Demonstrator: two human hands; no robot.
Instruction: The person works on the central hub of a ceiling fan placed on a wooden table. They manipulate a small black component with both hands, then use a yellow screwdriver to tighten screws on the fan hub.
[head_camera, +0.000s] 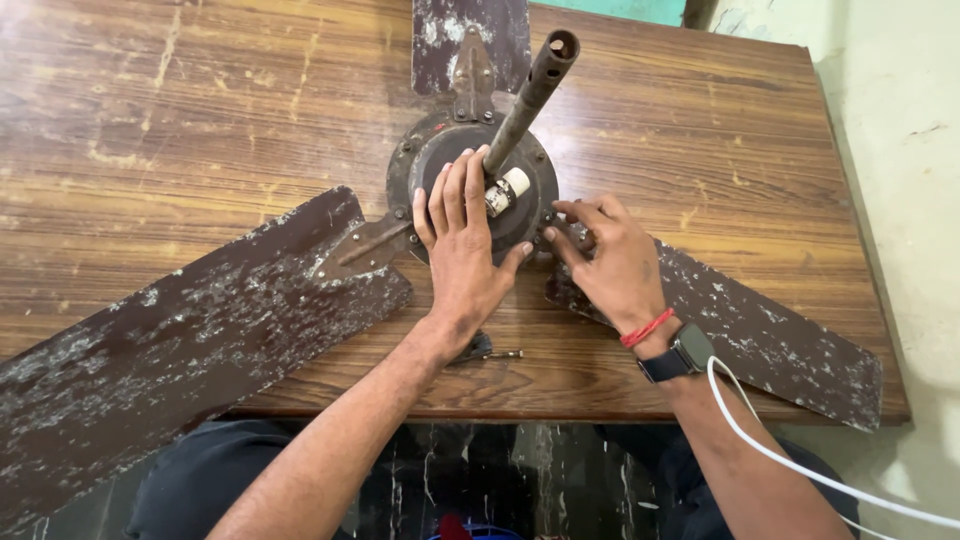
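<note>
White cable (790, 462) trails off right wrist. Left hand (462, 245) lies flat, unclenched, on fan motor (470, 180); right hand (610, 262) fingers pinch something hidden at its rim. Loose screw (505, 354) behind left fingers could roll off surface (200, 120).

a scratched wooden table (200, 120) carries an old ceiling fan (470, 180). a small screw (508, 353) lies near its front edge

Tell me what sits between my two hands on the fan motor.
In the head view, between the left hand and right hand lies the dark motor housing, with a small white cylinder at the downrod's base.
</note>
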